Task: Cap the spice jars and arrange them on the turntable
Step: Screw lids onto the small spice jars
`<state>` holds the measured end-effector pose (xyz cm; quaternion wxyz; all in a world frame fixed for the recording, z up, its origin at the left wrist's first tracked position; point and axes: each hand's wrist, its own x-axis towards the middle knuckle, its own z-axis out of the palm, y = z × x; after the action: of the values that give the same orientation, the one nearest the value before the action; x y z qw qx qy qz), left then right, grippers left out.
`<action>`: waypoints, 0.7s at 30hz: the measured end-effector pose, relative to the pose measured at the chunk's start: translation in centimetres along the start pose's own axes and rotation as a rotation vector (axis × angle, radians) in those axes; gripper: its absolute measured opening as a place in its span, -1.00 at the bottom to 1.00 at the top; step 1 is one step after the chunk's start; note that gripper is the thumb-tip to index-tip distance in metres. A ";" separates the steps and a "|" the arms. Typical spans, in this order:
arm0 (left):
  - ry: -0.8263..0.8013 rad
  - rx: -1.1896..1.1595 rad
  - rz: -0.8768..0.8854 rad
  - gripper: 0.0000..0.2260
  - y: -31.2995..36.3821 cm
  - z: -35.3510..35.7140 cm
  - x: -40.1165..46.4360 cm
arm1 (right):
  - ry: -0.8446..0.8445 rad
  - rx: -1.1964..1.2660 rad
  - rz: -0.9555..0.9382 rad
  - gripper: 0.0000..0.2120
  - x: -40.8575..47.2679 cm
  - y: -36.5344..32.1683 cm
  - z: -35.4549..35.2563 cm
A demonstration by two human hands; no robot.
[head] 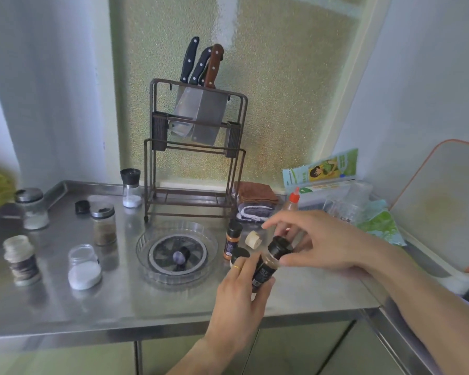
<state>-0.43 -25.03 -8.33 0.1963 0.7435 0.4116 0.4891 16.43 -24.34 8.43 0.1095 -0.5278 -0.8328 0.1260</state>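
A stainless steel table [119, 301] stands against a frosted window, a knife rack [195, 150] at its back edge. An uncapped jar of white powder [83, 267] sits left of the clear turntable [177, 253]. The left hand [241, 299] grips a spice jar [268, 266] tilted up-right; the right hand [317, 242] pinches its black cap [279, 246], above the table right of the turntable.

Both forearms bare, no sleeves showing. Left hand [238, 299]: thin gold ring on one finger. Right hand [317, 239]: unadorned.
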 end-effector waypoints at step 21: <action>-0.003 0.036 -0.001 -0.60 0.0 -1.3 0.2 | -0.032 -0.152 0.105 -0.62 1.2 -2.2 -0.2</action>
<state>-1.57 -24.98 -7.65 0.1839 0.7473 0.4206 0.4805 14.10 -24.19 9.36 0.0491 -0.5754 -0.8128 0.0765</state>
